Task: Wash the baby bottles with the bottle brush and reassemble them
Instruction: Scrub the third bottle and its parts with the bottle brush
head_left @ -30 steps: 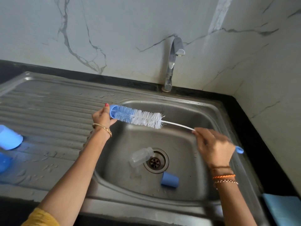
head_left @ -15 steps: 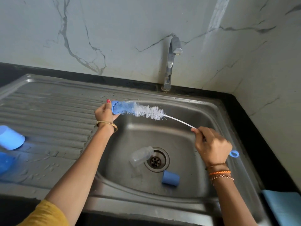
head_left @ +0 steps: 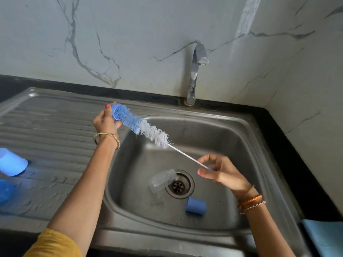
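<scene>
The left hand (head_left: 105, 121) gripped a small blue cap (head_left: 116, 111) with curled fingers, mouth turned toward the bottle brush (head_left: 146, 129), whose bristle tip sat inside it, apparently so the bristles could scrub its inner wall. The right hand (head_left: 221, 173) pinched the brush's wire stem between thumb and fingertips, other fingers loosely spread, likely to twirl it. Below the fingers, in the sink (head_left: 241, 127), a clear bottle (head_left: 162, 179) lay by the drain with another blue cap (head_left: 195, 205) beside it, presumably awaiting washing.

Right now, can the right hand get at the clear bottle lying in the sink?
Probably yes, but not freely: the right hand is above the basin near the clear bottle with nothing between, yet it pinches the brush handle, so it must let go first.
</scene>
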Motion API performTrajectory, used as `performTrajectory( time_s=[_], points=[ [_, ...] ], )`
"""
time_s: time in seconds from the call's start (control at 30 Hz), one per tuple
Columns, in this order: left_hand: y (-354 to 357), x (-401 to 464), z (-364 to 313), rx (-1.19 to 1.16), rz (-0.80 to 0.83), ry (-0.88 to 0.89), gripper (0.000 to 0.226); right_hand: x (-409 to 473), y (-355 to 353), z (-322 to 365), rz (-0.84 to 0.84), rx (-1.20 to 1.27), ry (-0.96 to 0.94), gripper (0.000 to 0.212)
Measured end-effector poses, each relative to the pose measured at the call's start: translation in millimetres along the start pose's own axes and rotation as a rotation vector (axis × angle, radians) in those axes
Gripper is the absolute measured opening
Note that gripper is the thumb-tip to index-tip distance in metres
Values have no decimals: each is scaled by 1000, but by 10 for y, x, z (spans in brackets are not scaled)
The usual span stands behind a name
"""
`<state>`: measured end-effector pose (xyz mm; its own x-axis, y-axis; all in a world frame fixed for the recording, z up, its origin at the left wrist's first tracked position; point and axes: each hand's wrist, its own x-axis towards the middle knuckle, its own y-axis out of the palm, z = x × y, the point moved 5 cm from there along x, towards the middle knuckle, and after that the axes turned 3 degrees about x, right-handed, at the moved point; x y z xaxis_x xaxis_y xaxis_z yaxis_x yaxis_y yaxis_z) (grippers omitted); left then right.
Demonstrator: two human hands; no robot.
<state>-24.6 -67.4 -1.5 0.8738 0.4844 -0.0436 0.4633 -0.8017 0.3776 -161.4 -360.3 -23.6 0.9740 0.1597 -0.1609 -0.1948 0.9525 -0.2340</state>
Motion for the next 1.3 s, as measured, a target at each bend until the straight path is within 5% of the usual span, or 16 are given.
performTrajectory(
  time_s=[0.13,0.27,0.37,0.53,0.6,0.7,0.77,0.93,1.17,1.3],
  points=[
    [7,31,125,54,-17,-24,35,-75,-125,161,-561,-712,-388,9],
    [6,-52,248,57,-37,-44,35,-198,-30,291,-705,-1044,-596,26],
    [9,-6,223,27,-26,-34,32,-118,-4,279,-586,-826,-270,18],
    [119,76,121,-21,104,-1,22,37,188,-98,-80,291,425,34],
    [147,132,75,-123,171,-37,27,0,277,-107,129,528,568,35],
    [174,195,6,-267,212,-113,43,5,335,-97,288,559,574,39],
    [176,242,-22,-304,181,-141,32,8,301,-110,289,530,569,43],
    [63,392,-83,-314,51,-192,27,2,1,-129,121,526,497,53],
    [218,-135,148,-262,107,-381,39,142,1,-78,-213,232,129,36],
    [368,-459,322,-275,177,-418,34,206,165,-100,-271,144,-65,35]
  ],
)
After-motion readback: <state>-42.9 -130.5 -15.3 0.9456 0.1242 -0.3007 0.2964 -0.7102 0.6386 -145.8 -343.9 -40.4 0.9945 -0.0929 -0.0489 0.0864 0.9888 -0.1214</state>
